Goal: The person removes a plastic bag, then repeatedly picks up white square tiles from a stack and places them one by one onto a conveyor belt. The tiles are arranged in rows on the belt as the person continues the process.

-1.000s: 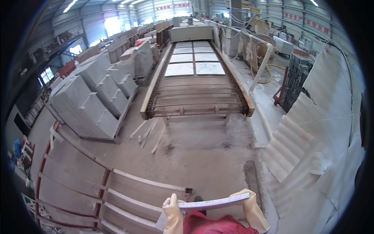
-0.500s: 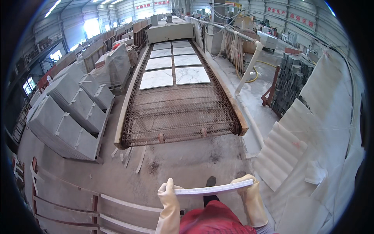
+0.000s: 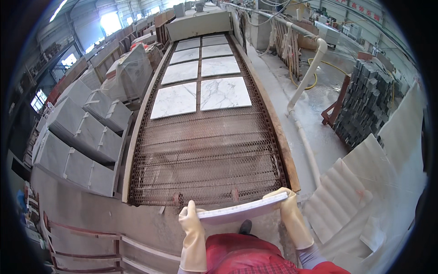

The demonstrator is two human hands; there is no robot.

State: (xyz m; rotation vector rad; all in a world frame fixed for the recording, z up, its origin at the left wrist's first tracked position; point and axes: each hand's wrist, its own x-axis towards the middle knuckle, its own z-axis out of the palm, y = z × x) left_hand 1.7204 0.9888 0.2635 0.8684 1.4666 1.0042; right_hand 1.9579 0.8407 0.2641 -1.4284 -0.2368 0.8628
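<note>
Between my gloved hands I carry a white stone tile (image 3: 242, 212), seen mostly along its upper edge and tilted up to the right. My left hand (image 3: 190, 219) grips its left end, thumb on top. At the other end my right hand (image 3: 288, 204) is closed round the tile's side. Just beyond the tile lies the near end of a mesh conveyor belt (image 3: 205, 171). Farther up the belt, white marble tiles with grey veins rest in two columns, the nearest being a left tile (image 3: 174, 100) and a right tile (image 3: 226, 93).
Stacked stone slabs (image 3: 75, 157) stand on the left. A low rack (image 3: 86, 235) is at the lower left. On the right are a white pipe (image 3: 306, 75), stacked dark stone pieces (image 3: 365, 98) and pale foam sheets (image 3: 340, 196). A grey box-shaped housing (image 3: 199, 26) spans the belt's far end.
I have come closer to the belt, its near end now just past my hands. The tile has tipped, showing more of its face. Both hands keep their hold.
</note>
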